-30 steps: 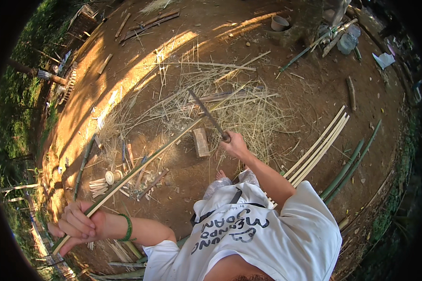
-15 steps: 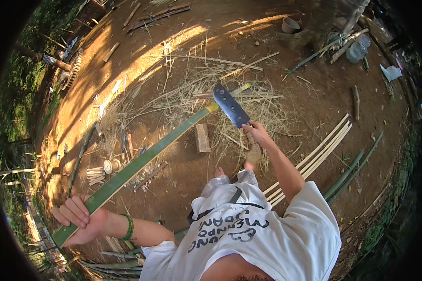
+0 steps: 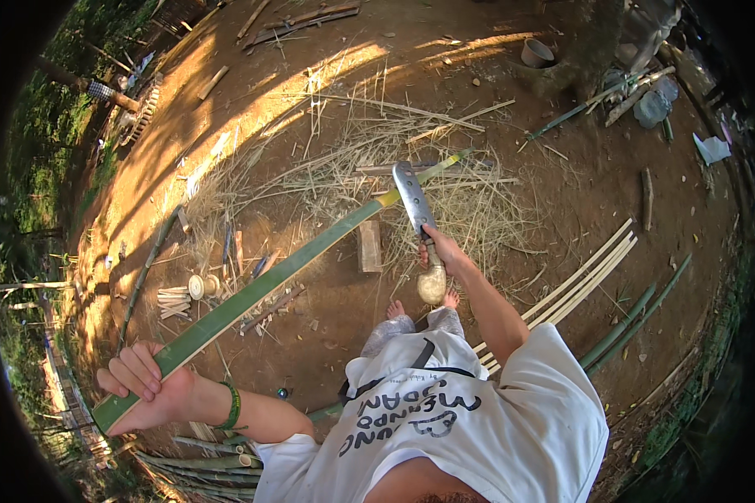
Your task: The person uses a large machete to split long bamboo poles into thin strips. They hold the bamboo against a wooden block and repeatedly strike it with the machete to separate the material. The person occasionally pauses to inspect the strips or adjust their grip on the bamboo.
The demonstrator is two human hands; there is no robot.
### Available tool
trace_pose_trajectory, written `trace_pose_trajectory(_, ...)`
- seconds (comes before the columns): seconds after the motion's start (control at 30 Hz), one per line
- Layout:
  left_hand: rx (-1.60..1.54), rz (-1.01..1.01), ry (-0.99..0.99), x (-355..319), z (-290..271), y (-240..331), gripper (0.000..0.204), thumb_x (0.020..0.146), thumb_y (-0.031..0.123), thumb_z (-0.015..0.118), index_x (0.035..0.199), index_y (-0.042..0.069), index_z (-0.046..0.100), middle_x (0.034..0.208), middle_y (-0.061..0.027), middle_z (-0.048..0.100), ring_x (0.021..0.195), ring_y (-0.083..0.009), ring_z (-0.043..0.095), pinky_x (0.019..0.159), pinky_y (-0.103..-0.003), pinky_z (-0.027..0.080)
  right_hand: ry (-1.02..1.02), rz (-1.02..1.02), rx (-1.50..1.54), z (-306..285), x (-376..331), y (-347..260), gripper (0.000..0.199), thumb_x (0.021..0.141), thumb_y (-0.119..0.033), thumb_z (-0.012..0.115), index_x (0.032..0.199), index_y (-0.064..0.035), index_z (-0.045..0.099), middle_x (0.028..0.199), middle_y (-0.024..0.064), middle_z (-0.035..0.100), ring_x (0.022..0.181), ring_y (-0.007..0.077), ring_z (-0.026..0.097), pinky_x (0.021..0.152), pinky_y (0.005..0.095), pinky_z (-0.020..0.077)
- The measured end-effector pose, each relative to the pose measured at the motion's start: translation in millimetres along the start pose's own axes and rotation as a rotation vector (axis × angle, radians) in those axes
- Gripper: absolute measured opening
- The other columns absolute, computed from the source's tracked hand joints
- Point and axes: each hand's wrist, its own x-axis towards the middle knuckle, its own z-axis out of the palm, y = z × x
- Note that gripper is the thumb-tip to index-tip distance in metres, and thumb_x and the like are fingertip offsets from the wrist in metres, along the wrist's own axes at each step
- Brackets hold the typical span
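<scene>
My left hand (image 3: 143,386) is closed round the near end of a long green bamboo strip (image 3: 285,270) at the lower left. The strip slants up and away to the right, turning yellow at a joint near its far part. My right hand (image 3: 445,251) grips a broad-bladed knife (image 3: 413,201) by its handle, which ends in a rounded wooden knob. The blade points away from me and overlaps the strip just past the yellow joint; whether it touches or cuts in, I cannot tell. Beneath lies a heap of pale shavings (image 3: 478,205).
A wooden block (image 3: 369,246) lies on the dirt near my feet. Pale split strips (image 3: 591,272) and green bamboo poles (image 3: 629,327) lie at the right. Short sticks (image 3: 174,300) sit by a spool-like roll (image 3: 200,287) at the left. A bucket (image 3: 537,54) stands far off.
The knife has turned in my right hand: its blade is steeper and catches more light, and the handle's knob now shows. The bamboo strip stays nearly in place in my left hand.
</scene>
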Motion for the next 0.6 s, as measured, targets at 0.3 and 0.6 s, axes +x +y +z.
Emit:
trace_pose_trajectory(0.3, 0.001, 0.041, 0.028, -2.1, 5.3, 0.9, 0.074, 0.084, 0.086, 0.041, 0.069, 0.013, 0.040, 0.046, 0.0033, 0.037, 0.038, -0.0073, 0.035, 0.040, -0.020, 0.028, 0.001, 0.054, -0.046, 17.6, -9.4, 4.1, 0.033, 0.103, -0.041, 0.052, 0.095, -0.0084, 0.052, 0.063, 0.0019, 0.054, 0.049, 0.0141, 0.053, 0.047, 0.0302, 0.0483)
trace_pose_trajectory(0.6, 0.009, 0.047, -0.016, -2.6, 11.5, 8.6, 0.074, 0.083, 0.087, 0.043, 0.070, 0.014, 0.039, 0.046, 0.0034, 0.037, 0.038, -0.0069, 0.035, 0.042, -0.020, 0.028, -0.028, 0.117, -0.014, 47.7, -41.2, 0.9, 0.032, 0.102, -0.039, 0.053, 0.093, -0.0091, 0.051, 0.063, 0.0015, 0.053, 0.049, 0.0133, 0.052, 0.046, 0.0293, 0.0480)
